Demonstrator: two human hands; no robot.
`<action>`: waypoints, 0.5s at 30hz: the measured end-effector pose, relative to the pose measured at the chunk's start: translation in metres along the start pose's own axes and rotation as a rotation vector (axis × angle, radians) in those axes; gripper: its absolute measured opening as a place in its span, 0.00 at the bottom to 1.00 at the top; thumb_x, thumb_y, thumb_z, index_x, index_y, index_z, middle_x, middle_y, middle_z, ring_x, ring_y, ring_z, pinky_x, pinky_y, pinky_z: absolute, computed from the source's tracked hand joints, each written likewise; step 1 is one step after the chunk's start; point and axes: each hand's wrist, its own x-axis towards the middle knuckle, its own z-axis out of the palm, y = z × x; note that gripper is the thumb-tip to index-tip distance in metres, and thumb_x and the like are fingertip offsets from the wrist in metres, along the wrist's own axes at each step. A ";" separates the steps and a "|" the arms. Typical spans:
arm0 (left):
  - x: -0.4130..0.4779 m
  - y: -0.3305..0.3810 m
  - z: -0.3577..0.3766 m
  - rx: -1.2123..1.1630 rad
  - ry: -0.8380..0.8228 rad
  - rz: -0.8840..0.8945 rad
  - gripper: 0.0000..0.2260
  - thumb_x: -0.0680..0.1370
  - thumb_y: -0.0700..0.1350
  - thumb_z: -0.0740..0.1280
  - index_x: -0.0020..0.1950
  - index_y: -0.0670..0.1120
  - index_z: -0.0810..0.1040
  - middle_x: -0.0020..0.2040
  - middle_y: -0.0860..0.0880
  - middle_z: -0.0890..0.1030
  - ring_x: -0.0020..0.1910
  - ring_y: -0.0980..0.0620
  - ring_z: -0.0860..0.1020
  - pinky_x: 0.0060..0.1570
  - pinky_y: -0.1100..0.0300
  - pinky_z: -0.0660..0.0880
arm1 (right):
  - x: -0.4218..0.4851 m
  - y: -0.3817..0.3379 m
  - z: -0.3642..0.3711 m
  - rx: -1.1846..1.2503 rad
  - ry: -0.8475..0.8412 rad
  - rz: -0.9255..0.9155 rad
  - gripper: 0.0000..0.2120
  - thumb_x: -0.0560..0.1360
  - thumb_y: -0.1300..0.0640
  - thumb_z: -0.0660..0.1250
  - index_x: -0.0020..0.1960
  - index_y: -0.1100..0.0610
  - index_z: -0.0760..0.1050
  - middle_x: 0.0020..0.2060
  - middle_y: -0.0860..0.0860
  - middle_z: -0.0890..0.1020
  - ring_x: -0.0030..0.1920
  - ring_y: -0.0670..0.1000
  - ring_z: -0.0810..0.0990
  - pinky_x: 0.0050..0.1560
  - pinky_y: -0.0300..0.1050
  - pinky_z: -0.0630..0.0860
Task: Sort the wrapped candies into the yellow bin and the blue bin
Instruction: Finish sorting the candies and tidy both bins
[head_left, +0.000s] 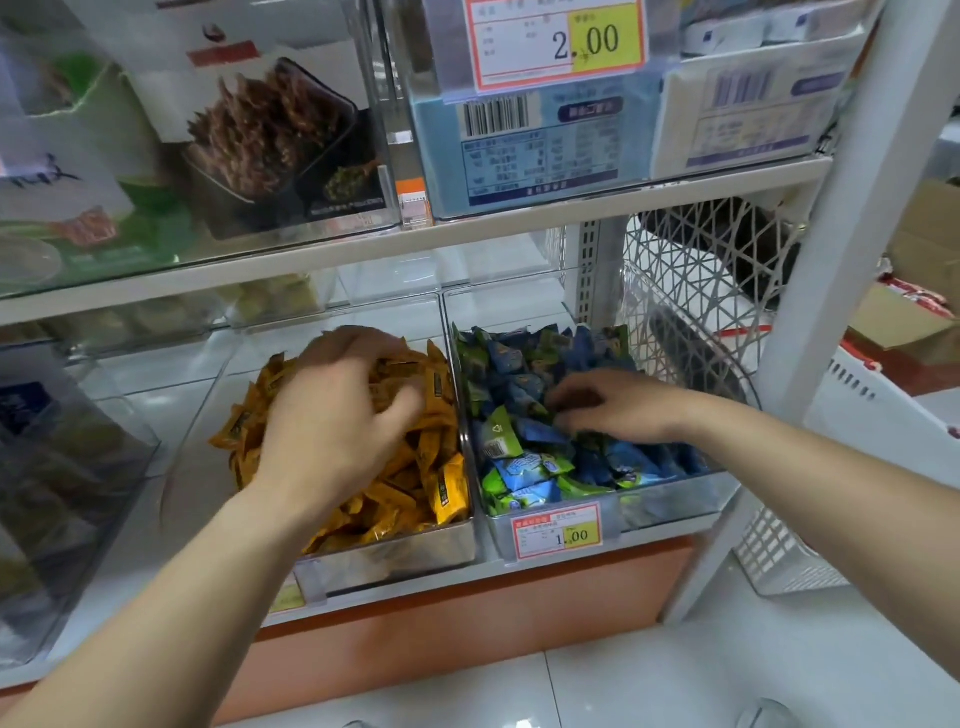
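Here the left hand (337, 415) curls over the yellow candies (441, 483) heaped in the yellow bin (395, 558), too blurred to tell whether its fingers (363, 351) grip any. The right hand (623, 408) curls into the blue candies (519, 364) in the adjoining blue bin (670, 501); its grasp is unclear.

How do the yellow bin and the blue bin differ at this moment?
The yellow bin holds only orange-yellow candies; the blue bin holds blue and green candies mixed. The blue bin's front carries a price tag; none is plain on the yellow bin. The left hand is over the yellow bin, the right hand in the blue bin. Both are clear-walled and stand side by side.
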 end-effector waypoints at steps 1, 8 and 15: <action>-0.002 0.011 0.004 -0.016 -0.010 0.036 0.22 0.76 0.62 0.62 0.64 0.52 0.76 0.54 0.50 0.81 0.52 0.49 0.78 0.45 0.57 0.72 | 0.004 0.004 0.003 -0.064 -0.048 0.032 0.21 0.78 0.41 0.66 0.69 0.44 0.72 0.66 0.43 0.76 0.61 0.47 0.75 0.57 0.41 0.70; -0.011 0.039 0.055 -0.055 -0.228 0.068 0.31 0.75 0.64 0.63 0.75 0.52 0.66 0.76 0.54 0.62 0.72 0.50 0.66 0.64 0.56 0.70 | 0.028 0.017 0.016 -0.219 -0.152 0.041 0.40 0.68 0.45 0.75 0.75 0.46 0.61 0.54 0.39 0.78 0.45 0.42 0.74 0.38 0.35 0.66; -0.013 0.041 0.072 -0.126 -0.142 0.030 0.27 0.74 0.62 0.61 0.71 0.52 0.70 0.74 0.56 0.62 0.73 0.51 0.63 0.64 0.57 0.68 | 0.050 0.010 0.028 -0.129 -0.212 -0.008 0.44 0.68 0.42 0.78 0.77 0.46 0.60 0.73 0.46 0.71 0.71 0.52 0.70 0.70 0.46 0.66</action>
